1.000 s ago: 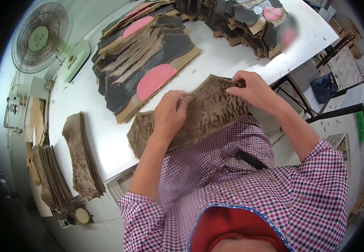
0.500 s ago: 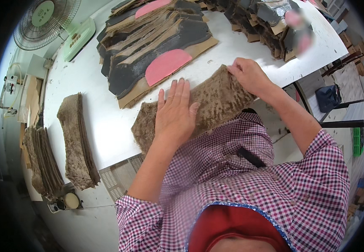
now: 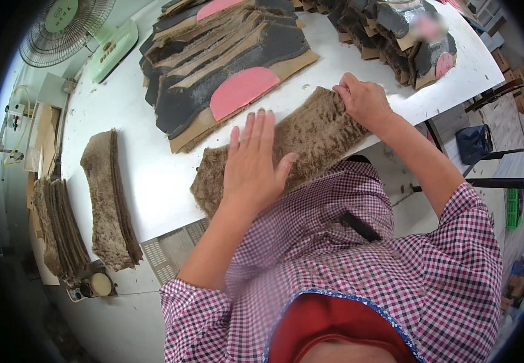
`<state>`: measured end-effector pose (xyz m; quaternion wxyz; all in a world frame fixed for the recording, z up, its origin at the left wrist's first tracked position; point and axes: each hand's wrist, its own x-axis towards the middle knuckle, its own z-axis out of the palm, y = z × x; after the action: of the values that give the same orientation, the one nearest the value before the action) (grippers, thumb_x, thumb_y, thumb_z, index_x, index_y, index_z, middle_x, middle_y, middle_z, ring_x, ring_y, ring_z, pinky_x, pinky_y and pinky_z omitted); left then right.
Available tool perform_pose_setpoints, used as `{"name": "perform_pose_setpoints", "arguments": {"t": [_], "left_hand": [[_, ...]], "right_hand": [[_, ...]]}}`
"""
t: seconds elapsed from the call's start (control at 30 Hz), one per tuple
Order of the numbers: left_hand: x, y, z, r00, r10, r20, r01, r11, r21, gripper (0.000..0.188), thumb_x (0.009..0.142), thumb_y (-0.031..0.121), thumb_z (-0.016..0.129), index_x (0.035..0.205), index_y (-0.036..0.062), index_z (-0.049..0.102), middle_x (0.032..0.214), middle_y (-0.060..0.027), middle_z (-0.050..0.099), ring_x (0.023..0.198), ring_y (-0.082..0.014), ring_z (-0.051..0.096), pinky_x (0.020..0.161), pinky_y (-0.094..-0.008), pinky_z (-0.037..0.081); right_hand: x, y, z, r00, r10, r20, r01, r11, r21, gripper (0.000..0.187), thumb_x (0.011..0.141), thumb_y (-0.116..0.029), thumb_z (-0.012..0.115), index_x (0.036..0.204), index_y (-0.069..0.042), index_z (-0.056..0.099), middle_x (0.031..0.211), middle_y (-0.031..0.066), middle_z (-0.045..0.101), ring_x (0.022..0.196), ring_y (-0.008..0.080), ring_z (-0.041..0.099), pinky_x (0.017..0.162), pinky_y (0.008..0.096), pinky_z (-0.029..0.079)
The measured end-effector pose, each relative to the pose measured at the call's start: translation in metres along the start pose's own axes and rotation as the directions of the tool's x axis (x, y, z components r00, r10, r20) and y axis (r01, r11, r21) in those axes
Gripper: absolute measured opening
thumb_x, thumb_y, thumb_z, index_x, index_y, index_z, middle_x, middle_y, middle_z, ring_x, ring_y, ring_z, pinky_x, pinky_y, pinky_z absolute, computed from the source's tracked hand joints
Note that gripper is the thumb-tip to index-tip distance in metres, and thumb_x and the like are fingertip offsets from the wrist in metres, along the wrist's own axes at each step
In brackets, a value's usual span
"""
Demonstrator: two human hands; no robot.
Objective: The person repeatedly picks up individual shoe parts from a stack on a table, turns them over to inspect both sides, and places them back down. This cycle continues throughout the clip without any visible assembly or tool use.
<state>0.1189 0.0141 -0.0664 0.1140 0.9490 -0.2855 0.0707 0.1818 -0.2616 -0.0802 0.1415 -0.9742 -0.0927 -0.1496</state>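
Observation:
A brown, short-piled fur piece [image 3: 317, 134] lies fur side up along the near edge of the white table [image 3: 159, 181], close to my body. My left hand [image 3: 253, 166] rests flat on its left half, fingers stretched and thumb spread. At its upper right corner my right hand [image 3: 365, 104] pinches the edge between thumb and fingers. Just beyond is a row of overlapping layered pieces [image 3: 232, 57], dark grey on top with tan and furry edges. The nearest one carries a pink rounded patch [image 3: 244, 92].
On the left stand two stacks of brown fur strips, a taller one [image 3: 108, 199] and another [image 3: 62, 230] at the table's edge. A second heap of grey and tan pieces [image 3: 389, 36] lies far right. A fan [image 3: 62, 24] with a pale green base stands far left.
My right hand has shifted slightly right and up along the fur piece's corner. My left thumb has spread outward while the palm stays on the fur. The view has shifted a little.

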Motion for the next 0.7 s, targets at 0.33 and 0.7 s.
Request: {"name": "perform_pose_setpoints", "arguments": {"t": [0.33,0.7], "left_hand": [[0.05,0.035,0.029,0.966,0.252,-0.064,-0.259,0.958,-0.126,0.054,0.092,0.024,0.046,0.139,-0.0023,0.038,0.145,-0.0183,0.038,0.137,-0.0303,0.033,0.116,-0.0419,0.021],[0.0,-0.001,0.009,0.932,-0.084,-0.352,-0.002,0.971,-0.238,0.051,0.083,0.013,0.061,0.13,-0.0018,0.046,0.115,-0.0216,0.055,0.107,-0.0373,0.052,0.097,-0.0447,0.04]], "right_hand": [[0.002,0.002,-0.011,0.989,0.067,-0.132,-0.079,0.993,-0.086,0.015,0.095,-0.02,0.051,0.102,-0.007,0.054,0.098,0.0136,0.065,0.087,0.0349,0.063,0.072,0.0454,0.048],[-0.024,-0.022,-0.015,0.946,-0.246,0.209,0.256,0.966,-0.021,0.064,0.095,-0.035,0.048,0.143,0.004,0.03,0.148,0.0215,0.033,0.14,0.0313,0.028,0.118,0.0408,0.014]]}}
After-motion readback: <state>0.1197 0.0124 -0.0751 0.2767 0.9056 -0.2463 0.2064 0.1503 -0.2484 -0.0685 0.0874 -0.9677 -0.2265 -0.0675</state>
